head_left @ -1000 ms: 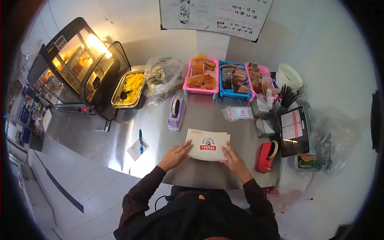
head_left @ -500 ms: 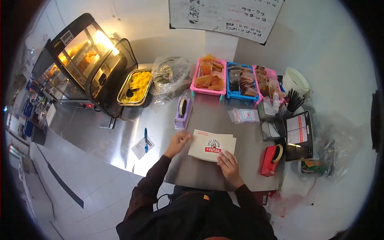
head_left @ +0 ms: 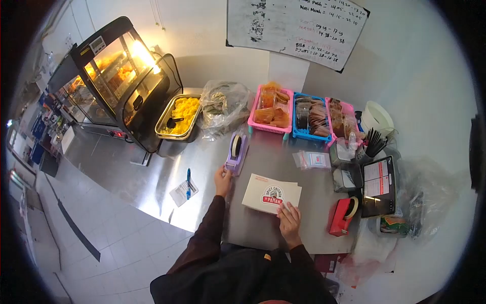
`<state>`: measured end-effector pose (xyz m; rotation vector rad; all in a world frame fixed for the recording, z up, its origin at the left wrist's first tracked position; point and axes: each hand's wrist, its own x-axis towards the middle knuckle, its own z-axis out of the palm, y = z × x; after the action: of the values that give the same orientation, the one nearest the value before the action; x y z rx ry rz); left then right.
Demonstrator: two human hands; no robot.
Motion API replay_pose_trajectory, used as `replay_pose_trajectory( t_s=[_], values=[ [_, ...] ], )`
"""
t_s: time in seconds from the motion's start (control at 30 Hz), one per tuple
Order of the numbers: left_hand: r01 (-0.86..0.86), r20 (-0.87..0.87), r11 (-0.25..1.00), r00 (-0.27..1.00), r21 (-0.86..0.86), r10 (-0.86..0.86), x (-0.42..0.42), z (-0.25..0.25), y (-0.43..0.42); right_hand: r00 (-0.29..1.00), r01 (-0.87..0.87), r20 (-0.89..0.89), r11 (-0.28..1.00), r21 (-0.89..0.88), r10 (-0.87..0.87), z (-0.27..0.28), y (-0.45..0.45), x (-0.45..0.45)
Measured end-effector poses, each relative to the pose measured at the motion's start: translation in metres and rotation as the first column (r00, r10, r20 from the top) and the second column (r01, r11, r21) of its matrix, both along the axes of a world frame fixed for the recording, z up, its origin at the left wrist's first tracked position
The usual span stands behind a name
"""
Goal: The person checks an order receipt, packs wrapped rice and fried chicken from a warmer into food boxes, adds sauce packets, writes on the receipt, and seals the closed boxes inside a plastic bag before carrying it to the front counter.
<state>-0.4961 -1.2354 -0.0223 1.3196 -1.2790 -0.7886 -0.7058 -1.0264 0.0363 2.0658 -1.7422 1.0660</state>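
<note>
A cream paper food box with a round chicken logo lies folded shut on the steel counter. My right hand rests on its lower right edge, fingers stretched out over the lid. My left hand is at the near end of a purple tape dispenser, its fingers drawn together against the cutting end. Whether a strip of tape is between them is too small to see. A pale roll sits in the dispenser.
Left of my hands lie a paper slip and blue pen. A red tape dispenser and tablet stand right. Behind are a tray of yellow food, a pink basket, a blue basket and a lit warmer.
My left hand has moved from beside the box's left edge to the purple dispenser's near end. My right hand stays at the box's lower right edge. The camera view has shifted slightly.
</note>
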Motion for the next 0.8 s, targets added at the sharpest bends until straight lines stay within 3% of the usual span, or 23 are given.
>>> replay_pose_trajectory(
  t_s=[0.03, 0.07, 0.17, 0.3, 0.33, 0.4, 0.5, 0.6, 0.7, 0.77, 0.8],
  values=[
    [-0.095, 0.106, 0.995, 0.990, 0.009, 0.094, -0.002, 0.004, 0.001, 1.000, 0.002, -0.009, 1.000, 0.012, -0.002, 0.002, 0.001, -0.001],
    [-0.104, 0.095, 0.984, 0.991, 0.147, 0.091, 0.005, -0.007, -0.007, 1.000, 0.000, -0.013, 1.000, 0.011, 0.001, 0.003, 0.001, -0.002],
    [0.009, -0.277, 0.998, 0.961, 0.069, 0.010, 0.006, 0.002, 0.015, 1.000, 0.003, -0.008, 1.000, -0.006, -0.003, 0.004, -0.007, 0.000],
    [0.283, -0.371, 0.958, 0.895, 0.040, -0.249, -0.021, 0.086, 0.111, 1.000, 0.012, 0.022, 1.000, 0.002, -0.012, 0.004, -0.011, 0.005],
    [0.387, -0.444, 0.922, 0.830, 0.023, -0.338, -0.030, 0.095, 0.132, 1.000, 0.011, 0.025, 1.000, 0.008, -0.011, 0.004, -0.012, 0.004],
    [0.435, -0.509, 0.893, 0.798, 0.114, -0.323, -0.051, 0.088, 0.161, 1.000, 0.005, 0.020, 1.000, 0.011, -0.005, 0.005, -0.012, 0.003],
    [0.570, -0.083, 0.805, 0.821, 0.162, -0.565, -0.063, 0.053, 0.164, 1.000, -0.004, 0.023, 1.000, 0.019, 0.003, 0.005, -0.011, 0.004],
    [0.607, 0.431, 0.792, 0.698, 0.068, -0.572, -0.054, 0.024, 0.154, 0.999, -0.014, 0.037, 1.000, 0.023, 0.013, 0.002, -0.011, 0.001],
    [0.603, 0.558, 0.779, 0.592, 0.172, -0.581, -0.035, 0.027, 0.144, 0.998, -0.025, 0.057, 0.999, 0.021, 0.024, 0.001, -0.011, 0.003],
    [0.330, 0.301, 0.942, 0.893, 0.069, -0.335, -0.010, 0.043, 0.129, 0.998, -0.016, 0.065, 0.999, 0.037, 0.014, 0.000, -0.010, 0.003],
    [0.229, 0.351, 0.967, 0.901, 0.109, -0.253, 0.019, 0.035, 0.108, 0.996, -0.023, 0.086, 0.999, 0.044, 0.019, -0.002, -0.010, 0.003]
  ],
)
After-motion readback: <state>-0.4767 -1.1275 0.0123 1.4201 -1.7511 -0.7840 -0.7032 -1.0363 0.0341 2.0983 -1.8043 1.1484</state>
